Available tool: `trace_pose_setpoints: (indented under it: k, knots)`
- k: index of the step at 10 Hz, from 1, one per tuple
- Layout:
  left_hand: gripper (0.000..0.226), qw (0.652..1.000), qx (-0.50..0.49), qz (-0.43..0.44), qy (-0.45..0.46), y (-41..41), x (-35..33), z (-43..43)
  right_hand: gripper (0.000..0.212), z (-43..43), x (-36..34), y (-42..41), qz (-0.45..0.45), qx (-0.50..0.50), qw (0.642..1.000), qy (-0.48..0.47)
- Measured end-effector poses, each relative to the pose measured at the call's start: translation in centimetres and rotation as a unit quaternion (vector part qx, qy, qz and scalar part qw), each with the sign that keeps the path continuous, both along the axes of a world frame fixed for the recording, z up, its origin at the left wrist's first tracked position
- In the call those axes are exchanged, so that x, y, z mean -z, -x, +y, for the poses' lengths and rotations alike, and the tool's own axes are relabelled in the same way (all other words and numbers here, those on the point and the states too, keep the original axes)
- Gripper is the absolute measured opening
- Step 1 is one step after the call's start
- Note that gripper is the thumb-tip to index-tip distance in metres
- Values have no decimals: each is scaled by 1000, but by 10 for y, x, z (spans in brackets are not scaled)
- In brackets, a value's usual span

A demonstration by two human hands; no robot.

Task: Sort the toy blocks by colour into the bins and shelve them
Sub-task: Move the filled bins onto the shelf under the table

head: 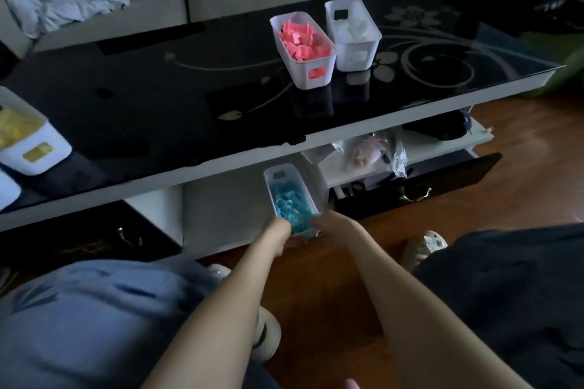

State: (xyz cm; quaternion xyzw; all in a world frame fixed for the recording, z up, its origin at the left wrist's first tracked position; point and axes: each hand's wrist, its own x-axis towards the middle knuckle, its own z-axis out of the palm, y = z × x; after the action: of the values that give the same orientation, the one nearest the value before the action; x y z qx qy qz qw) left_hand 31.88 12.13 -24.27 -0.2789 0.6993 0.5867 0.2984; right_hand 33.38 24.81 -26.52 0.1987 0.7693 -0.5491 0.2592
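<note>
Blue blocks fill a white bin at the shelf beneath the black glass table; left hand and right hand both grip its near end (fingers curled, mostly hidden).

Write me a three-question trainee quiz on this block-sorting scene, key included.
1. True or false: the left hand and right hand both hold the blue-block bin below the tabletop.
2. Which bin stands right beside the pink-block bin? A yellow-block, B white-block, C green-block.
3. Fill in: the yellow-block bin sits near the tabletop's ____ end.
Key: 1 true; 2 B, the white-block bin; 3 left.
</note>
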Motion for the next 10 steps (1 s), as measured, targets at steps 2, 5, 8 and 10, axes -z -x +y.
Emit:
trace_pose_setpoints:
  k: [2,5,8,10]
  knots:
    - [40,995,65,9,76,52,78,9,37,4,36,29,-60,136,985,85]
    - [35,996,80,-23,-14,81,103,1,33,-9,70,58,-86,288,937,178]
    - [38,989,145,-8,-33,78,64,1,55,-12,54,61,-27,239,967,89]
    - [21,967,226,100,56,62,15,1,41,-27,-2,33,42,220,969,102]
